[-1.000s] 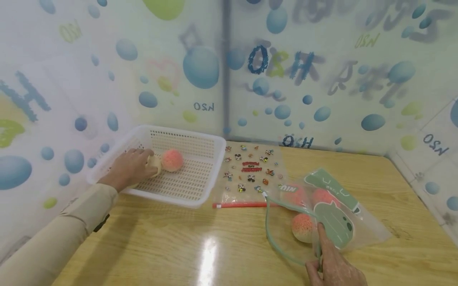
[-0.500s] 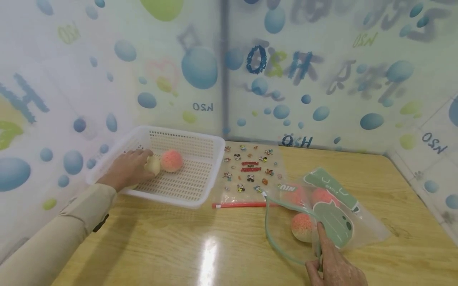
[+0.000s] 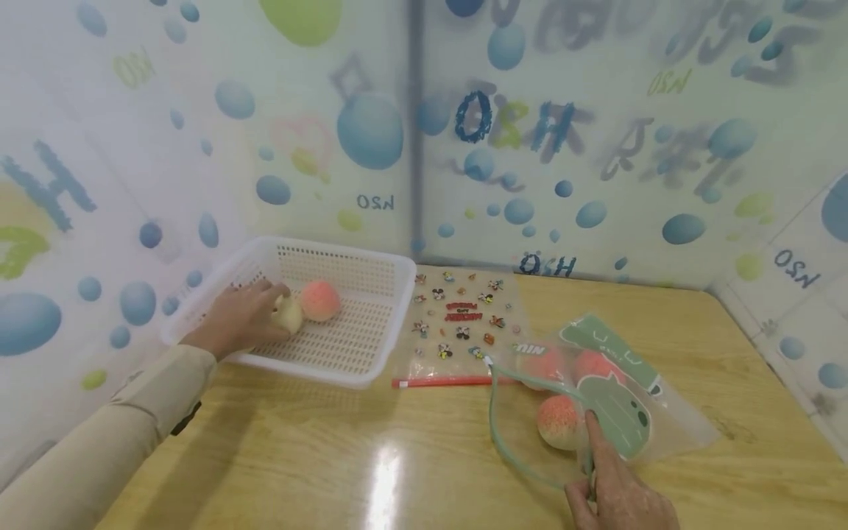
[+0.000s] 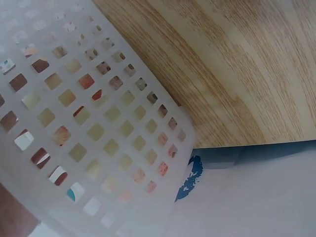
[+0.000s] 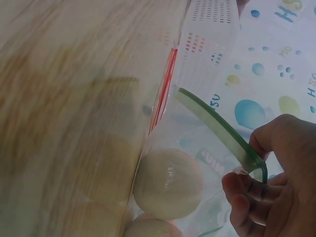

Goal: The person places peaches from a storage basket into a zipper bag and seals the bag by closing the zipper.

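My left hand (image 3: 241, 318) reaches into the white perforated basket (image 3: 331, 374) at the left and grips a pale peach (image 3: 288, 315). Beside it in the basket lies a pink peach (image 3: 321, 300). In the left wrist view the basket's wall (image 4: 113, 128) hides most of that hand. My right hand (image 3: 623, 487) pinches the green zip edge of a clear zip bag (image 3: 616, 416), whose mouth gapes toward the left. Inside the bag are a pink-and-cream peach (image 3: 558, 422) near the mouth and pink ones behind. The right wrist view shows thumb and fingers at the green zip strip (image 5: 217, 118).
A flat clear bag with cartoon prints (image 3: 457, 309) and a red zip strip (image 3: 457, 382) lies between basket and green bag, partly under the latter. Walls with a bubble pattern (image 3: 371, 132) enclose the wooden table (image 3: 318, 456) at back and sides.
The peach in my left hand has shifted slightly right, toward the pink one, and shows more between the fingers. My right hand and the green zip bag stay put.
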The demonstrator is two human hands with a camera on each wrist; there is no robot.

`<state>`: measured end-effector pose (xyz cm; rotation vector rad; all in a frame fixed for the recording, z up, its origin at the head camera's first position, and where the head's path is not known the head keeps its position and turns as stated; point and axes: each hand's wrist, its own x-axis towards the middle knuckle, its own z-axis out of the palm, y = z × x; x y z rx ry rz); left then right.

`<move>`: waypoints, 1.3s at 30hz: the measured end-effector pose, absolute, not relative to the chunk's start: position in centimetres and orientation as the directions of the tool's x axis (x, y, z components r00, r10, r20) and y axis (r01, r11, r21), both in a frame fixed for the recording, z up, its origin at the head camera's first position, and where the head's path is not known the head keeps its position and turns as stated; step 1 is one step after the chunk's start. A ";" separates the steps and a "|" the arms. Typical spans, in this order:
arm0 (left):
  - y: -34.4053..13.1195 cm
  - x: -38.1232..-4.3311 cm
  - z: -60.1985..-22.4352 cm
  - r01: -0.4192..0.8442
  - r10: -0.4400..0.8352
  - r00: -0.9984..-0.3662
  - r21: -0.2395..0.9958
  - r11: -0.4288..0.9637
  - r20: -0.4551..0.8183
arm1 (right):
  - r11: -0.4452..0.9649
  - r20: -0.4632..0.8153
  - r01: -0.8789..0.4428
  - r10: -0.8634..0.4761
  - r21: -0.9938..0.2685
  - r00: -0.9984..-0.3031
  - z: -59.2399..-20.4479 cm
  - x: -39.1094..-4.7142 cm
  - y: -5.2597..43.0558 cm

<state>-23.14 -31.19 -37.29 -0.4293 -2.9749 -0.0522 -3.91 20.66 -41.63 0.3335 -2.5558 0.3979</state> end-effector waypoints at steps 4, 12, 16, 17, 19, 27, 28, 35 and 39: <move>-31.0 -23.0 -37.3 0.315 0.310 -0.938 0.008 0.949 0.155 | 0.932 0.504 -0.288 -0.143 -0.220 -0.851 -41.5 -3.9 20.6; -30.3 -22.3 -36.8 0.322 0.319 -0.936 -0.007 0.947 0.146 | 0.932 0.498 -0.294 -0.155 -0.213 -0.853 -41.3 -3.9 20.5; -30.0 -21.9 -36.6 0.360 0.355 -0.914 -0.011 0.933 0.197 | 0.935 0.496 -0.285 -0.148 -0.213 -0.856 -41.3 -3.9 20.4; -29.9 -21.8 -36.5 0.375 0.367 -0.904 -0.006 0.927 0.217 | 0.935 0.492 -0.281 -0.144 -0.215 -0.858 -41.3 -3.9 20.4; -29.7 -21.6 -36.5 0.404 0.390 -0.886 0.004 0.915 0.251 | 0.936 0.497 -0.279 -0.141 -0.214 -0.856 -41.4 -3.9 20.4; -29.5 -21.1 -36.4 0.441 0.412 -0.864 0.039 0.897 0.291 | 0.920 0.524 -0.312 -0.149 -0.237 -0.838 -41.6 -4.0 20.6; -29.4 -21.1 -36.4 0.444 0.415 -0.861 0.036 0.895 0.293 | 0.919 0.523 -0.314 -0.151 -0.239 -0.839 -41.6 -4.0 20.6; -28.4 -20.7 -36.1 0.450 0.424 -0.854 0.018 0.893 0.303 | 0.916 0.532 -0.340 -0.183 -0.214 -0.827 -41.5 -4.0 20.8; -27.7 -20.7 -35.9 0.459 0.430 -0.838 0.007 0.888 0.336 | 0.917 0.539 -0.339 -0.182 -0.208 -0.822 -41.5 -4.0 20.8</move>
